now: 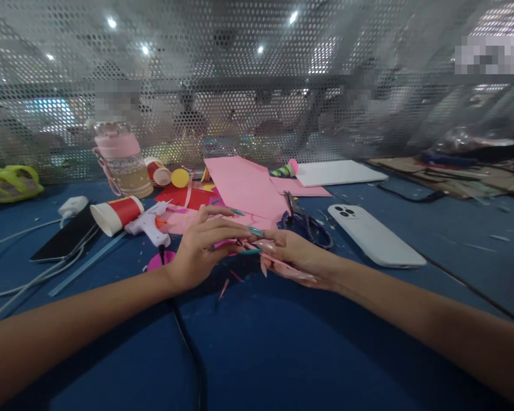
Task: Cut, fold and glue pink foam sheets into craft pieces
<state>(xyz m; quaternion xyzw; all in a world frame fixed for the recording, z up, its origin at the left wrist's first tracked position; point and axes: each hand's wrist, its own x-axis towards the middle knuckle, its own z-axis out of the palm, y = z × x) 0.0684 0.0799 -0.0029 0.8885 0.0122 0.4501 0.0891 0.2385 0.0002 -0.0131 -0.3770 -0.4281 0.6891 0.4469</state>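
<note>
My left hand point(203, 245) and my right hand point(293, 257) meet over the blue table point(257, 342), fingertips touching. Between them they pinch a small strip of pink paper point(282, 264) that runs under my right palm. Just behind the hands lie pink paper sheets point(244, 185) and a red sheet point(184, 197). Scissors point(304, 220) rest right behind my right hand. A white glue gun point(148, 222) lies beside my left hand, its black cord running toward me.
A white phone point(374, 234) lies face down at right. At left are a red-and-white paper cup point(115, 214) on its side, a dark phone point(64, 240) with white cables, and a pink-lidded bottle point(120, 160). A perforated metal screen point(257, 85) closes the back.
</note>
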